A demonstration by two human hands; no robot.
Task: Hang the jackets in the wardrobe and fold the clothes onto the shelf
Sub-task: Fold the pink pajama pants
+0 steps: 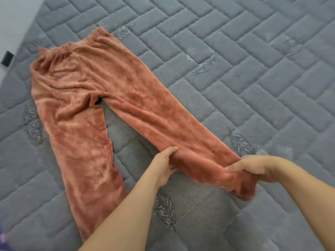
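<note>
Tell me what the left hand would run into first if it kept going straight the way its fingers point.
The left hand points up and away, already gripping the near edge of the orange trousers leg. Going on, it would likely cross that leg, then meet bare grey quilt; depth is uncertain.

The left forearm covers the cuff end of one leg of the rust-coloured trousers (101, 98). The other leg's cuff is bunched within the right hand (253, 167), its hem not discernible. Fingers of the left hand (163, 165) lie beneath the fabric, unseen. Both forearms are cut by the bottom and right edges. A dark object (6, 58) at the left edge is unidentifiable, as is a blurred purple item (3, 240) at the bottom-left corner.
</note>
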